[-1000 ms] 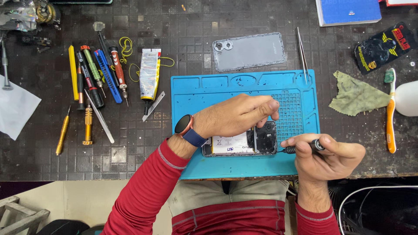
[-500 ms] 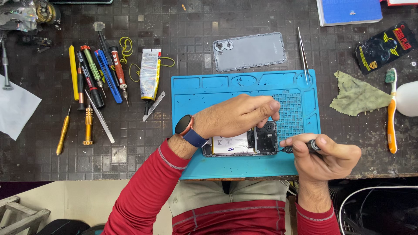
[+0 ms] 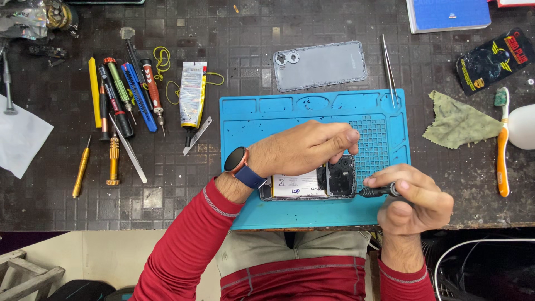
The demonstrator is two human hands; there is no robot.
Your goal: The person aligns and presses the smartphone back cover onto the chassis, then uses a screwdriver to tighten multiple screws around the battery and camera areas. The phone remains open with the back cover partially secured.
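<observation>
1. A work mat (image 3: 251, 120) lies at the centre of the surface (image 3: 223, 33), reaching its lower edge.
2. An opened phone (image 3: 312, 184) lies on the mat's lower middle, between the left hand (image 3: 304, 147) above it and the right hand (image 3: 415, 200) at its right.
3. The phone's back cover (image 3: 320, 66) lies just above the mat; tweezers (image 3: 389, 69) lie to the cover's right.
4. A row of screwdrivers (image 3: 125, 97) and a glue tube (image 3: 192, 95) lie left of the mat.
5. A cloth (image 3: 460, 120) and toothbrush (image 3: 502, 145) lie at the right.
</observation>
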